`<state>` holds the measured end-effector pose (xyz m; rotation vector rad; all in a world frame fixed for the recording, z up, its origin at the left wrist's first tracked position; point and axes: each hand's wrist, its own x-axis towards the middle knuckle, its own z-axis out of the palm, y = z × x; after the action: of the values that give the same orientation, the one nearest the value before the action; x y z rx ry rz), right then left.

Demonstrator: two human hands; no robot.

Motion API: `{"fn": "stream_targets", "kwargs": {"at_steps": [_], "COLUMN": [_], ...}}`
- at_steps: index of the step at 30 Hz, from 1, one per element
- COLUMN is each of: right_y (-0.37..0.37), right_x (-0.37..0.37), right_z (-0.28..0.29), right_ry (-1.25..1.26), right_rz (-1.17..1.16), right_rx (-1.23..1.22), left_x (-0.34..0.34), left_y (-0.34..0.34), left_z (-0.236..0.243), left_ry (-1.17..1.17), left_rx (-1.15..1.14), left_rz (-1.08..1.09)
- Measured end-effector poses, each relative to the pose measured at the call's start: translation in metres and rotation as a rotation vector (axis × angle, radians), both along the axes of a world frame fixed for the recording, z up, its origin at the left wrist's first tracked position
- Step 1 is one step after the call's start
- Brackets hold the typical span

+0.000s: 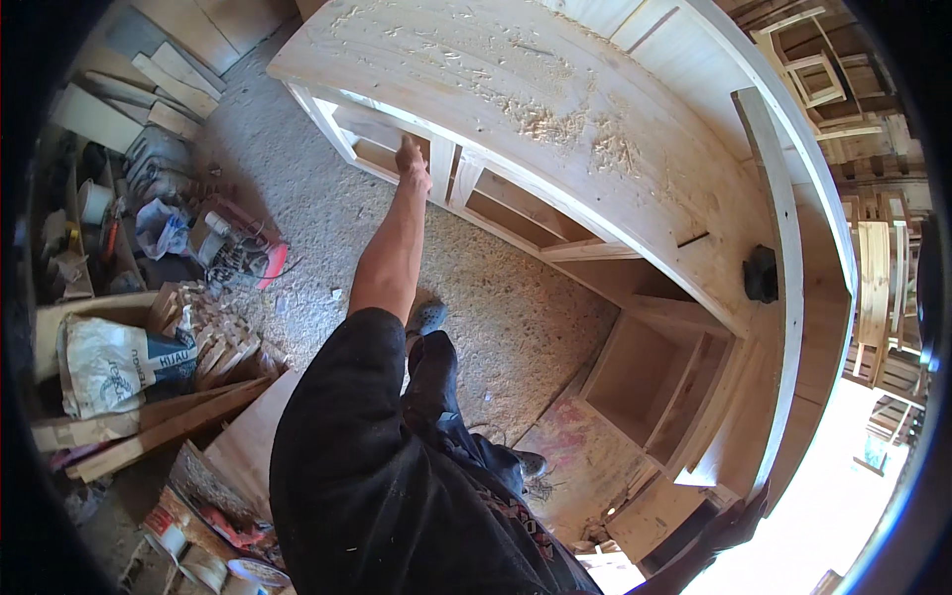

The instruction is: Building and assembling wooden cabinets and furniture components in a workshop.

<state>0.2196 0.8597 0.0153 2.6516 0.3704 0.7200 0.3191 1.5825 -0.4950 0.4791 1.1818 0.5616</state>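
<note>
Our left hand (412, 159) grips the front edge of the wooden cabinet (595, 149), fingers curled over the rail above an open compartment (382, 149). Our right hand (739, 521) rests against the lower end of the same cabinet; we cannot tell how its fingers are set, since it shows dark and small. The cabinet lies unfinished on the concrete floor (496, 297), wood shavings (555, 124) scattered across its top panel. Its open compartments hold nothing we can make out. A small black object (761, 275) sits on the cabinet toward its right end. Left of the cabinet, a printed sack (119, 367) stands among wood offcuts (213, 332).
</note>
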Motion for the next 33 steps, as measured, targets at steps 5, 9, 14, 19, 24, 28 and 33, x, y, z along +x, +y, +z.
{"fn": "stream_targets", "kwargs": {"at_steps": [5,9,14,19,24,28,33], "right_y": [0.044,0.067,0.065,0.024,-0.011,-0.026,-0.058], "right_x": [-0.001,0.002,0.002,-0.015,-0.014,-0.022,-0.047], "right_z": [0.002,0.004,-0.016,-0.009,-0.005,-0.018,-0.054], "right_ry": [0.045,0.043,-0.011,-0.004,-0.011,0.117,0.291], "right_rz": [-0.287,-0.565,-0.619,0.255,0.171,0.154,0.332], "right_rx": [0.006,0.190,0.329,0.287,0.411,0.455,0.657], "left_x": [0.011,0.006,-0.044,-0.135,-0.178,-0.175,-0.172], "left_y": [0.035,0.036,0.020,0.004,-0.068,-0.151,-0.261], "left_z": [-0.007,-0.035,-0.081,-0.009,0.135,0.210,0.290], "left_ry": [-0.250,-0.473,-0.304,0.372,-0.322,-0.318,-0.178], "left_rx": [-0.037,0.203,0.336,0.620,0.031,0.012,-0.066], "left_rz": [0.030,0.077,0.174,-0.247,0.028,-0.076,-0.118]}}
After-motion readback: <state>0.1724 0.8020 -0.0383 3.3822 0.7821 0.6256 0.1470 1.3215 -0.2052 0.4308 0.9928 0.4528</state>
